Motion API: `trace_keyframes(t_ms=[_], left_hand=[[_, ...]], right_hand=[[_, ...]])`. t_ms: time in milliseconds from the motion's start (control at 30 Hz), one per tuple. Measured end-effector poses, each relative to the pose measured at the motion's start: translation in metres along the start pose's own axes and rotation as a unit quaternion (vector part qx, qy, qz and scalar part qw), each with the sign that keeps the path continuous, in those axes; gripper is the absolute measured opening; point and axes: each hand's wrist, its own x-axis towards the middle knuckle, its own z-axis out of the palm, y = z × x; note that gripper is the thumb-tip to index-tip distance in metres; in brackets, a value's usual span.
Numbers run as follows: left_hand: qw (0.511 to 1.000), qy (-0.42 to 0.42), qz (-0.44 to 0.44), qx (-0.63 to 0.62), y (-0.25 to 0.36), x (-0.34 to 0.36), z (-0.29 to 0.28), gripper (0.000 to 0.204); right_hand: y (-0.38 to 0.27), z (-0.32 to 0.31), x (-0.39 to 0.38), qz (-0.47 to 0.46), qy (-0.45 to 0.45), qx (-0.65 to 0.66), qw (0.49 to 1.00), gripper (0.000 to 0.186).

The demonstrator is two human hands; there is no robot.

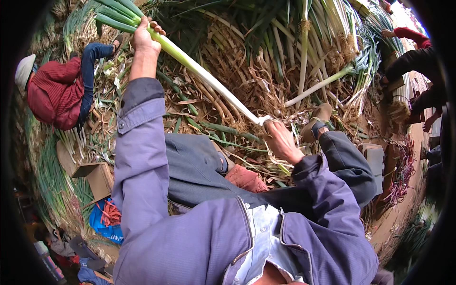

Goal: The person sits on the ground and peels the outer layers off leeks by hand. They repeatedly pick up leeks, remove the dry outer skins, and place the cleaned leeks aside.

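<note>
A long leek [209, 78] with green leaves and a white shank stretches slantwise across the space in front of me. High on the left, my left hand [144, 42] is closed round it just below the spread of leaves. At its root end, my right hand [281, 141] has its fingers pinched together on the tip; the roots are mostly hidden there. Beneath lies a heap of dry peelings [251, 80] and cut leaves. Another leek [318, 88] rests on the heap beyond my right hand.
Bundled leeks [339, 28] lie at the far right. On the left a person in red [57, 92] bends over, near a wooden stool [95, 178] and a blue bag [107, 221] with red strips. Other people [420, 66] work at the right edge. A grey box [374, 164] stands beside my knee.
</note>
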Motion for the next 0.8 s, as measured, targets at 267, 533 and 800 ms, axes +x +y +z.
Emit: trace_keyframes(t_ms=[267,533,800], left_hand=[[0.988,-0.124,-0.041,-0.075,-0.030,-0.057,0.046,0.037],[0.979,-0.164,-0.042,-0.111,-0.051,-0.083,0.051,0.050],[0.973,-0.080,-0.215,-0.022,-0.111,-0.136,0.048,0.032]], right_hand=[[-0.072,0.015,0.150,0.033,0.098,0.175,0.979,0.039],[-0.079,-0.007,0.128,0.079,0.032,0.391,0.916,0.035],[-0.080,-0.008,0.113,0.137,-0.068,0.544,0.825,0.030]])
